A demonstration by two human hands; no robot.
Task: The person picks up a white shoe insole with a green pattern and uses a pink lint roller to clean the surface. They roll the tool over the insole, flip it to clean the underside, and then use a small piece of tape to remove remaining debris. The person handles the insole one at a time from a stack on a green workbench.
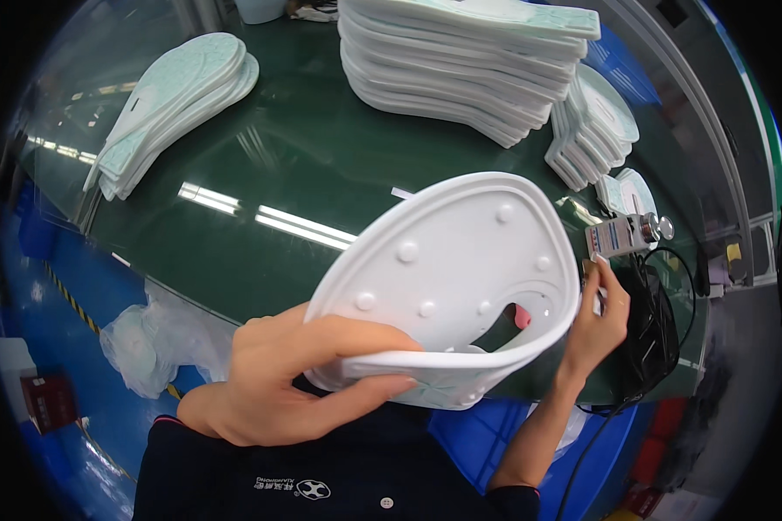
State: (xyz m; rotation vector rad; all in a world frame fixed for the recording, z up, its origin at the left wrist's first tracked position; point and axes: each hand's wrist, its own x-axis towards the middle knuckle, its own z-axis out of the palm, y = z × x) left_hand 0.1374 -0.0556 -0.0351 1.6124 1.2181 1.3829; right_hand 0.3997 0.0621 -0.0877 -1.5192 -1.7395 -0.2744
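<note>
My left hand (291, 378) grips a white moulded plastic panel (460, 252) by its near rim, thumb on one side and fingers on the other. The panel is tilted, its inner face up, with several round nubs and an oval opening at its lower right. A patch of pale green pattern shows on its outer side. To the right of the panel, my right hand (599, 321) is closed with fingertips pinched, next to a labelled bottle with a metal top (615, 236). A small pale thing shows at those fingers, too small to name.
A tall stack of white panels (460, 74) stands at the back of the green table (295, 165), smaller stacks (593, 130) beside it. More patterned panels (174, 100) lie at left. A black bag (652, 326) and cable sit at right; a blue bin (473, 434) is below the table edge.
</note>
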